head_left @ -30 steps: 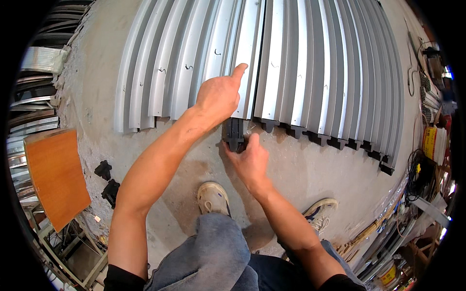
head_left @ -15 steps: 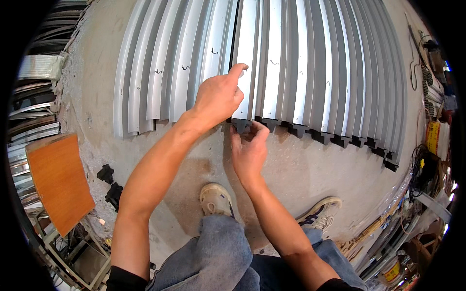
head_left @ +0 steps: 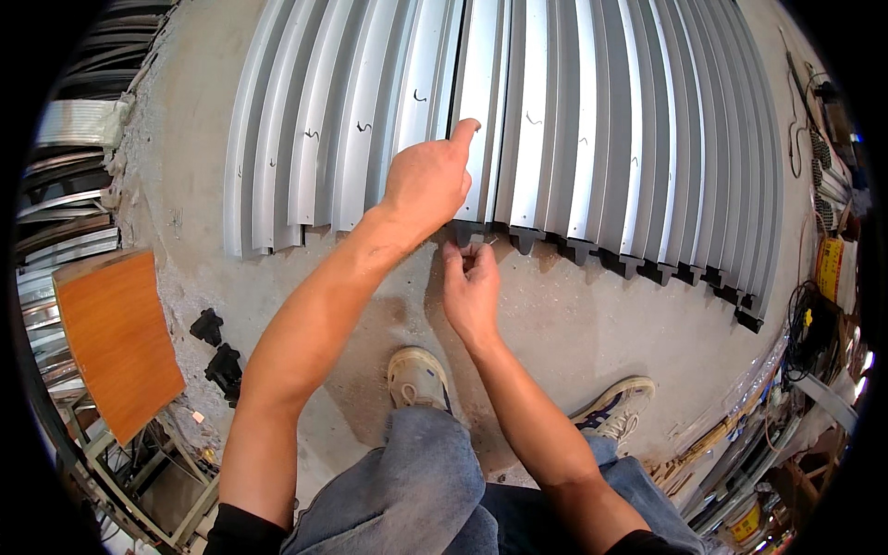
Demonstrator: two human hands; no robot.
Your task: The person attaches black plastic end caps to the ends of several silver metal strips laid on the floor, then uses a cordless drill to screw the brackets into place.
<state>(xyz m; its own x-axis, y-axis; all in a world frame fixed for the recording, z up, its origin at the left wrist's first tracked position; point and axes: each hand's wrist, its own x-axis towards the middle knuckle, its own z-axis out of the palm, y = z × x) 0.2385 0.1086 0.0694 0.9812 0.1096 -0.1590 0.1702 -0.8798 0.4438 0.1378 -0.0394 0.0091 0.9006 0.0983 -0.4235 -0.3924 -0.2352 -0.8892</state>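
Note:
Many long silver metal slats (head_left: 601, 129) lie side by side on a concrete floor (head_left: 592, 333). My left hand (head_left: 427, 185) rests on the near end of one middle slat (head_left: 481, 83), index finger stretched along it and the other fingers curled at its edge. Just below, my right hand (head_left: 470, 287) has its fingertips pinched together at a black end cap (head_left: 465, 231) on that slat's end. The slats to the right carry black end caps (head_left: 638, 266); those to the left show bare ends.
Two loose black caps (head_left: 220, 356) lie on the floor at left, beside an orange-brown board (head_left: 116, 338). Stacked metal profiles (head_left: 65, 203) fill the left edge. Cables and tools (head_left: 814, 314) crowd the right. My shoes (head_left: 416, 377) stand below the hands.
My right hand pushed the black cap up against the slat's end and now pinches at it with the fingertips. My left hand stayed on the slat.

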